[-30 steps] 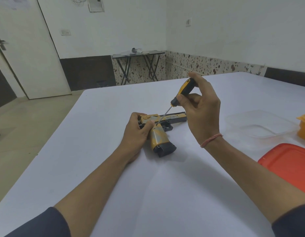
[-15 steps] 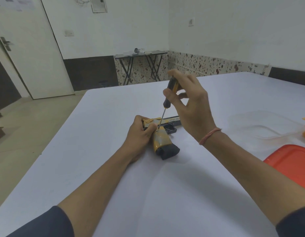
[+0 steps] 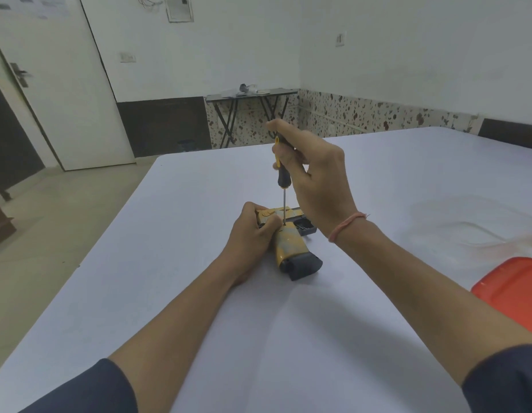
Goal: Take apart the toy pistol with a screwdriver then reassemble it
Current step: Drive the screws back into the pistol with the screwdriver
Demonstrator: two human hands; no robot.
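Note:
A yellow and black toy pistol [image 3: 291, 248] lies on its side on the white table [image 3: 169, 263], grip toward me. My left hand [image 3: 253, 234] clamps its rear end, thumb on the upper side. My right hand [image 3: 315, 180] holds a black and yellow screwdriver [image 3: 281, 171] upright by the handle. The thin shaft points straight down, and its tip rests on the pistol's body just right of my left thumb. The barrel end is partly hidden behind my right wrist.
A red lid [image 3: 515, 293] lies at the table's right edge of view, with a clear plastic container [image 3: 455, 228] blurred behind it. Beyond the table stand a small folding table [image 3: 250, 96] by the wall and a white door [image 3: 65, 99] at left.
My right hand has swung the screwdriver from a slant to upright and shifted left, bringing the tip down onto the pistol. My left hand has kept its grip on the pistol.

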